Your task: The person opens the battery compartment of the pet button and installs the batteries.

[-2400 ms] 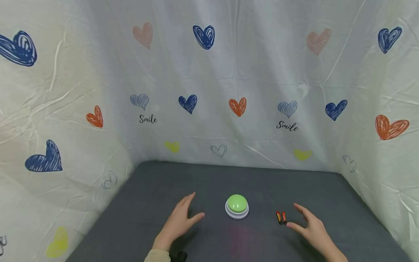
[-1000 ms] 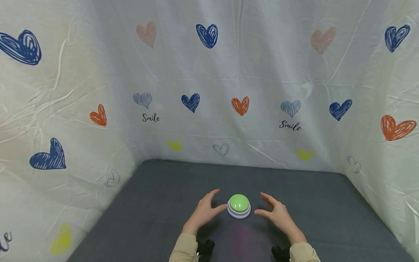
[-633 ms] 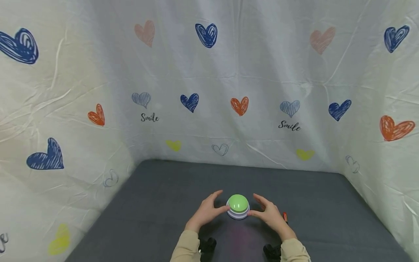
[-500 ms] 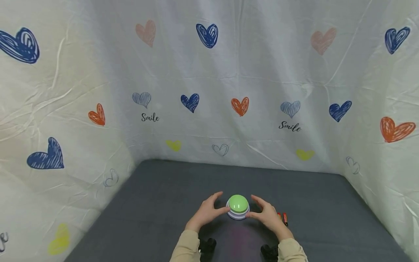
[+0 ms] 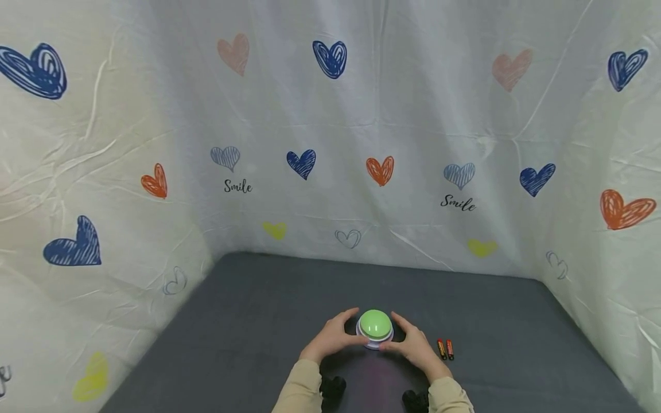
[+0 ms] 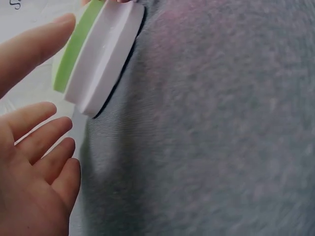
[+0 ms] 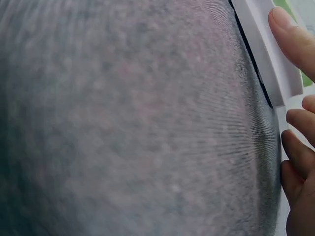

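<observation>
A push button (image 5: 375, 324) with a green dome and a round white base sits on the dark grey table. My left hand (image 5: 334, 337) is at its left side and my right hand (image 5: 413, 345) at its right, thumbs toward the near edge of the base. In the left wrist view, the left fingers (image 6: 42, 142) are spread and apart from the white base (image 6: 106, 64). The right thumb (image 7: 295, 42) overlaps the base in the right wrist view; whether it touches is unclear. Neither hand is seen gripping the button.
Two small red-and-black batteries (image 5: 450, 349) lie side by side on the table, right of my right hand. A white curtain (image 5: 413, 103) printed with hearts encloses the back and sides of the table (image 5: 268, 292).
Both hands have come inward from farther apart, to either side of the button. The right hand passed over the batteries, which show again now. The button stays about where it was.
</observation>
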Demonstrator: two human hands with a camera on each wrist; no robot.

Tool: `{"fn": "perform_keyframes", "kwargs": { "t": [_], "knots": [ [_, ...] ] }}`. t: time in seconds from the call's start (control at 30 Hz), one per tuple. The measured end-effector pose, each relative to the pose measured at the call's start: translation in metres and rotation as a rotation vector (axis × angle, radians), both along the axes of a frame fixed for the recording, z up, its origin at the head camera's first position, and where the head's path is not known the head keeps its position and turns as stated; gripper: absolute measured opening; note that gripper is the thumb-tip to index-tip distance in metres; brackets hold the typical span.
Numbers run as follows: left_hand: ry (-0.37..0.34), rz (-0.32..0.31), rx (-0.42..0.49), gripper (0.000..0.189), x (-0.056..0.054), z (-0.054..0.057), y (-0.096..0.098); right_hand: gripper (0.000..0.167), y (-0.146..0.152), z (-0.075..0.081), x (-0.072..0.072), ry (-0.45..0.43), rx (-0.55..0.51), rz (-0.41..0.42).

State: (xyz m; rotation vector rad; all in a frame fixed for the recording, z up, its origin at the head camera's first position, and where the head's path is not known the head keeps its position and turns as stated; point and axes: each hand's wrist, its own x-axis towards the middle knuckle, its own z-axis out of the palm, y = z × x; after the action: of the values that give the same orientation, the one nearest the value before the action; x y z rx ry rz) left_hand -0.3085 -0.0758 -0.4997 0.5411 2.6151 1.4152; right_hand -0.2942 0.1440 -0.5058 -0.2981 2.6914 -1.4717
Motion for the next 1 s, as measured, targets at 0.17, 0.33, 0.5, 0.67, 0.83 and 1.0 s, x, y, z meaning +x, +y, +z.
{"fn": "perform_keyframes", "kwargs": {
  "t": [0.17,0.33,0.5,0.67,0.83,1.0],
  "knots": [
    [-0.001,-0.009,-0.002,0.086,-0.0007,-0.0038,0.0019,0.093,-0.0013,-0.0027,-0.0005,0.001,0.011,0.01],
    [0.011,-0.01,-0.019,0.083,-0.0007,-0.0037,0.0031,0.088,-0.0018,-0.0048,-0.0009,0.02,0.015,0.029],
    [0.028,-0.006,-0.056,0.08,0.0003,-0.0066,0.0048,0.083,-0.0025,-0.0062,-0.0016,0.027,0.033,0.032],
    [0.055,0.012,-0.056,0.076,0.0019,-0.0095,0.0078,0.081,-0.0031,-0.0065,-0.0017,0.021,0.046,0.024],
    [0.063,0.028,-0.046,0.074,0.0026,-0.0102,0.0092,0.08,-0.0022,-0.0068,-0.0016,0.019,0.031,0.018],
    [0.046,0.018,-0.031,0.073,0.0029,-0.0089,0.0067,0.078,0.0007,-0.0078,-0.0019,0.01,-0.015,0.022]
  ]
}}
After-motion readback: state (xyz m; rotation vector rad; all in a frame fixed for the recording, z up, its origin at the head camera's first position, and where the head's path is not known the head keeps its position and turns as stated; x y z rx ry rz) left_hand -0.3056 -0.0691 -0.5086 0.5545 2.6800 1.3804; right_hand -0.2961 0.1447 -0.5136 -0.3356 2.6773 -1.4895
